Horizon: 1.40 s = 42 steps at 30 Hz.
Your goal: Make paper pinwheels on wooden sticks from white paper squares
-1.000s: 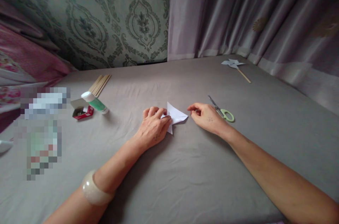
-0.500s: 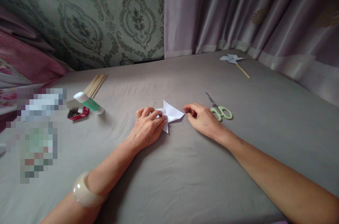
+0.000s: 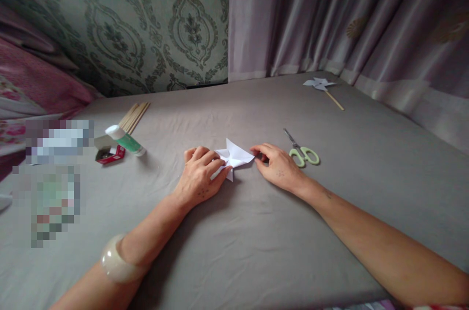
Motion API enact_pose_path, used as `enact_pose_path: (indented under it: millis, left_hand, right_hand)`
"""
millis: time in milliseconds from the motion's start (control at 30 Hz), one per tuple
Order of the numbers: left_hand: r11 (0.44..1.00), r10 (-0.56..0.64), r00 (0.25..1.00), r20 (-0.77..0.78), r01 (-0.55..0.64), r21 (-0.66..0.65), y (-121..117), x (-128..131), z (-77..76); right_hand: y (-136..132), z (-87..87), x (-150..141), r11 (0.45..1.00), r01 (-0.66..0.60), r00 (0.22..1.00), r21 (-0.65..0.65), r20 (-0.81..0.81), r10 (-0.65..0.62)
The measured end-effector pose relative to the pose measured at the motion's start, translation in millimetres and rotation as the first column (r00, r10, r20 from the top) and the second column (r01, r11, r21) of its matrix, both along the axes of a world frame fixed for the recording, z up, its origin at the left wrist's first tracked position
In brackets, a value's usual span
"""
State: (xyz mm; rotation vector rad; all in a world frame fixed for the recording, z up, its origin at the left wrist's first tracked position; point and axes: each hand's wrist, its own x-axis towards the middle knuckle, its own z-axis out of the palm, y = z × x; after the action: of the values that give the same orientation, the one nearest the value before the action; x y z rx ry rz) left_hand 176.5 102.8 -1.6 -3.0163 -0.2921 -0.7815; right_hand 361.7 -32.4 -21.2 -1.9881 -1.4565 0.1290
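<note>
A white paper pinwheel (image 3: 236, 155) with folded, pointed blades lies on the grey cloth in front of me. My left hand (image 3: 203, 168) is closed on its left side, thumb and fingers near the centre, and hides that part. At the right-hand blade tip, the thumb and forefinger of my right hand (image 3: 273, 162) close around the point in a pinch. Just beyond my right hand lies a pair of scissors (image 3: 304, 155) with pale green handles, its blades pointing away.
A finished pinwheel on a stick (image 3: 320, 85) lies at the far right. To the left are wooden sticks (image 3: 136, 115), a white-and-green glue stick (image 3: 126, 141) and a small open red box (image 3: 110, 153) with dark contents. Blurred items lie at far left.
My right hand has moved slightly left, its fingertips now meeting the pinwheel's right tip. My left hand has shifted a little left, showing more of the centre. The view has moved slightly.
</note>
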Motion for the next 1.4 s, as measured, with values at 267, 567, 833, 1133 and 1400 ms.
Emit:
enact_pose_path:
  millis: [267,567,833,1133,1400]
  left_hand:
    - [0.999,-0.001,0.996,-0.089,-0.003,-0.042,-15.8,-3.0,3.1]
    - [0.999,0.044,0.994,-0.103,-0.046,-0.016,-0.1,-7.8,-0.4]
    - [0.996,-0.011,0.987,-0.160,0.024,0.080,7.3,-10.1,2.6]
    - [0.995,-0.075,0.989,-0.129,0.083,0.055,26.9,-12.7,-3.6]
    - [0.990,-0.138,0.986,-0.091,0.139,0.009,26.9,-13.1,-2.5]
  right_hand:
    - [-3.5,4.1,-8.8,0.999,-0.028,0.999,-0.044,0.039,0.030]
    - [-9.0,12.3,-27.0,0.995,-0.029,0.999,-0.100,0.012,0.031]
    - [-9.8,15.8,-29.4,0.992,-0.112,0.992,-0.062,-0.059,0.108]
    - [-9.3,8.9,-14.3,0.974,-0.226,0.961,-0.021,0.159,0.227]
    - [-9.4,7.7,-16.3,0.953,-0.299,0.903,0.055,0.338,0.264]
